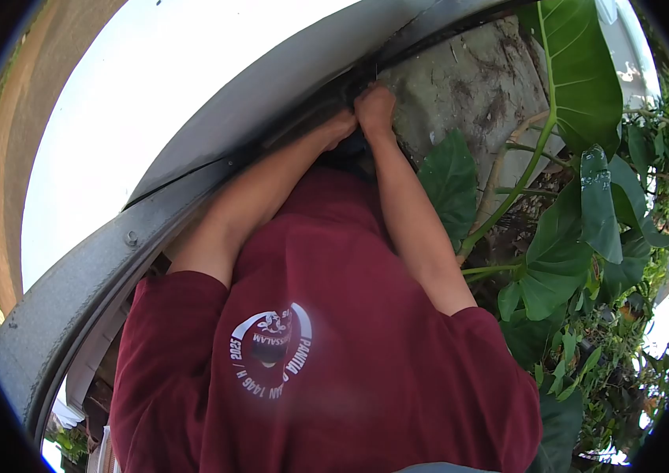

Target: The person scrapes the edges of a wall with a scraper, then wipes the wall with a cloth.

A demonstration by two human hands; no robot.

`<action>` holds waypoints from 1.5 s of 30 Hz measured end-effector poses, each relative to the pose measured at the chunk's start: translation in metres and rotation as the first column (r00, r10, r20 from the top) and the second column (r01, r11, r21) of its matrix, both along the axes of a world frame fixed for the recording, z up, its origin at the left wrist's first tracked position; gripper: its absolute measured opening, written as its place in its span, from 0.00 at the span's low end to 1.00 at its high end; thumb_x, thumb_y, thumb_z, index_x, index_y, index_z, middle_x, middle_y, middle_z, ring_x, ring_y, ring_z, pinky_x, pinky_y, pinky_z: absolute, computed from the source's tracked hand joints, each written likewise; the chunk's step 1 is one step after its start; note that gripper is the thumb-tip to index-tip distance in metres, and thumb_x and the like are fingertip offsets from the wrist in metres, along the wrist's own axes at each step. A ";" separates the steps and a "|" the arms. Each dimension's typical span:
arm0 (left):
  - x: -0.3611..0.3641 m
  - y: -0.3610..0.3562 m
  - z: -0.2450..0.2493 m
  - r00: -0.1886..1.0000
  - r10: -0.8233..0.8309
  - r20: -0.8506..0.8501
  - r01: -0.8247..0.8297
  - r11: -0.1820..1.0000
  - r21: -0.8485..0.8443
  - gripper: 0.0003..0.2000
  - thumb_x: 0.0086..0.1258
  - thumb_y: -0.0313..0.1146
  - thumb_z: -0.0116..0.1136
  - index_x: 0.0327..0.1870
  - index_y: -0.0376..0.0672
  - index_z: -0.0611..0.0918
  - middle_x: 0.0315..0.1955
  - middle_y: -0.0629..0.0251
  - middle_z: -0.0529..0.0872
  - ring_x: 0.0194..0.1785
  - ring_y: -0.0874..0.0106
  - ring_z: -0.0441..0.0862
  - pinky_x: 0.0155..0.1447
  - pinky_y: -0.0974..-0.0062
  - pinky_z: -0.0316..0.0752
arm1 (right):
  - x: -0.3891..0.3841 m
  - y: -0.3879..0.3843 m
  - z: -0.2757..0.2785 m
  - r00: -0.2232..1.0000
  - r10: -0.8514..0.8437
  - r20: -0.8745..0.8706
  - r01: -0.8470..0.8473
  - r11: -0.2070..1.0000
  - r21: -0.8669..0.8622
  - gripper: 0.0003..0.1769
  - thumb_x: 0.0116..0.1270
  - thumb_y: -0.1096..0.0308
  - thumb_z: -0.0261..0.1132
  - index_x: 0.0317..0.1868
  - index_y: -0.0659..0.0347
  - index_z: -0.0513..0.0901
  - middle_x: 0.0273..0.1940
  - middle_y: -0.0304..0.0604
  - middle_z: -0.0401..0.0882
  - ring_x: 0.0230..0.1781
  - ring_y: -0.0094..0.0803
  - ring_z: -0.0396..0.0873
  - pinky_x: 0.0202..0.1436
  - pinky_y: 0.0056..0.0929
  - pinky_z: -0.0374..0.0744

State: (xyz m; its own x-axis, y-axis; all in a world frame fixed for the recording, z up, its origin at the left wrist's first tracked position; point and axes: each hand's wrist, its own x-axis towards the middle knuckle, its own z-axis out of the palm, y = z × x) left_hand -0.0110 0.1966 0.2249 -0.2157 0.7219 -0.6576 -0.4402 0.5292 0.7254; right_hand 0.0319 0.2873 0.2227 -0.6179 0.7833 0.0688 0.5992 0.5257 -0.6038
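Observation:
My left hand (340,128) is closed, its fingers curled inward beside my right hand. My right hand (375,105) is also closed, fingers bent in a pinch against the dark lower edge of a grey curved metal panel (271,87). The two hands are close together in front of my waist. Whatever their fingers hold is hidden in the shadow under the panel. A maroon T-shirt (350,315) with a white printed emblem (270,351) covers my chest, its print upside down in this view.
A grey metal edge strip (98,256) curves along my left side, beside a bright white surface (137,87). At my right stand a weathered grey slab (468,87), a big green leaf (583,75) and several broad-leaved plants (555,268). Bare brown ground (39,102) shows at far left.

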 end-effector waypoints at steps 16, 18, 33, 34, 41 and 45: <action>0.003 0.003 0.004 0.999 0.031 -0.009 -0.032 0.999 -0.030 0.33 0.76 0.55 0.40 0.75 0.43 0.59 0.75 0.53 0.56 0.77 0.60 0.49 0.76 0.57 0.46 | -0.004 0.007 -0.003 0.995 0.069 0.075 -0.070 0.998 0.001 0.07 0.56 0.75 0.60 0.32 0.71 0.82 0.31 0.66 0.81 0.37 0.61 0.81 0.43 0.49 0.79; 0.002 0.000 0.000 1.000 0.006 0.006 -0.005 0.999 -0.054 0.33 0.76 0.55 0.39 0.75 0.43 0.58 0.75 0.53 0.56 0.78 0.60 0.48 0.76 0.56 0.46 | -0.003 0.005 -0.003 0.992 0.083 0.091 -0.082 0.997 -0.017 0.06 0.55 0.76 0.61 0.31 0.71 0.81 0.31 0.64 0.82 0.37 0.60 0.82 0.43 0.49 0.80; 0.014 0.004 -0.042 0.974 0.157 0.166 -0.128 0.977 -0.173 0.27 0.78 0.45 0.38 0.66 0.29 0.67 0.65 0.50 0.70 0.68 0.61 0.67 0.68 0.63 0.62 | 0.000 0.004 -0.028 0.980 0.193 0.052 -0.199 0.955 0.218 0.08 0.56 0.74 0.60 0.23 0.68 0.83 0.28 0.56 0.83 0.30 0.53 0.81 0.39 0.44 0.78; 0.015 0.004 -0.044 0.973 0.180 0.147 -0.152 0.972 -0.179 0.25 0.78 0.43 0.38 0.63 0.29 0.70 0.59 0.50 0.75 0.64 0.60 0.71 0.65 0.63 0.66 | 0.000 0.003 -0.026 0.977 0.193 0.091 -0.208 0.954 0.216 0.09 0.56 0.74 0.60 0.23 0.68 0.83 0.28 0.56 0.82 0.31 0.54 0.81 0.39 0.43 0.77; 0.024 0.001 -0.031 0.898 0.296 0.325 -0.253 0.953 -0.169 0.23 0.79 0.40 0.35 0.61 0.30 0.72 0.55 0.50 0.79 0.58 0.61 0.77 0.62 0.63 0.72 | 0.001 0.005 -0.040 0.990 0.144 -0.012 -0.131 0.932 0.337 0.10 0.57 0.75 0.59 0.25 0.72 0.84 0.24 0.61 0.78 0.38 0.59 0.74 0.44 0.44 0.74; 0.029 -0.005 -0.024 0.877 0.291 0.383 -0.275 0.956 -0.097 0.26 0.80 0.45 0.33 0.65 0.32 0.69 0.60 0.51 0.76 0.62 0.62 0.75 0.65 0.64 0.69 | 0.001 0.002 -0.037 0.998 0.058 0.026 -0.061 0.984 0.170 0.13 0.63 0.70 0.59 0.31 0.74 0.84 0.31 0.66 0.78 0.40 0.61 0.75 0.47 0.48 0.74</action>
State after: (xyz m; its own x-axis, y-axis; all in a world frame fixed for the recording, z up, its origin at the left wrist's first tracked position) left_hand 0.0178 0.1921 0.2009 -0.1285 0.6411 -0.7566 -0.8177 0.3632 0.4466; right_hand 0.0329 0.2896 0.1853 -0.6657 0.7230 0.1845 0.5756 0.6549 -0.4897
